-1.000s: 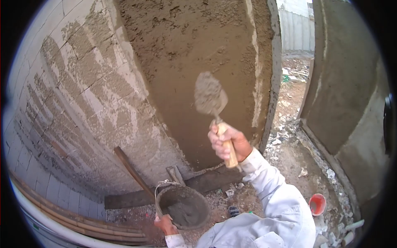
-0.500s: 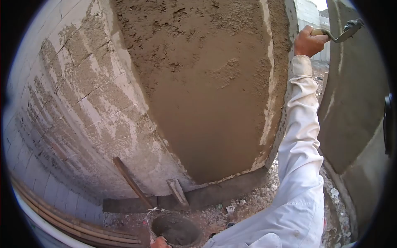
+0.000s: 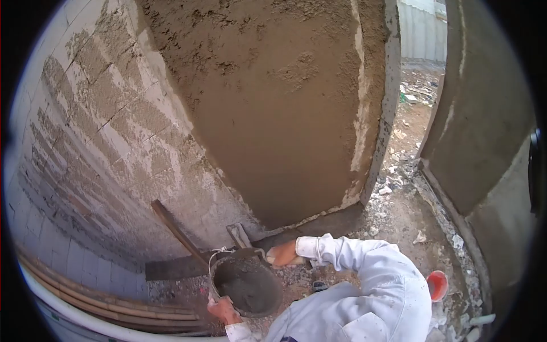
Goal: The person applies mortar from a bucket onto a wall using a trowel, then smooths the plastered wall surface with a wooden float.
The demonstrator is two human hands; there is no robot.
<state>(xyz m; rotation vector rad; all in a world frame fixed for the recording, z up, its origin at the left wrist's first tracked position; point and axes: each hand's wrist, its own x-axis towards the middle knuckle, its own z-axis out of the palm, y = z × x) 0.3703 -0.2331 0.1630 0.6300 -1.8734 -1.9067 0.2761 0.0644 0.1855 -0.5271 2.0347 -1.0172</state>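
Observation:
A dark bucket [image 3: 219, 285] of wet grey mortar [image 3: 248, 285] stands low in the view, tilted a little toward me. My left hand [image 3: 224, 310] is closed on its near left rim. At the bucket's far right edge my right hand [image 3: 282, 254] grips the trowel by its pale wooden handle [image 3: 296, 261]; the metal neck reaches over the rim and the blade is hard to make out. Beyond them rises a wall panel of wet brown plaster [image 3: 273, 131], rough at the top and smoother below.
A wooden stick [image 3: 176, 231] and a short board [image 3: 239, 235] lean by the left wall [image 3: 114, 137]. Bamboo poles [image 3: 114, 305] and a white pipe lie lower left. A red bucket [image 3: 437, 286] stands right, near rubble [image 3: 393, 188] in the doorway.
My right hand swung the loaded trowel up to the upper right, then came down to the bucket. A rough patch of mortar now shows on the panel. My left hand stays at the rim.

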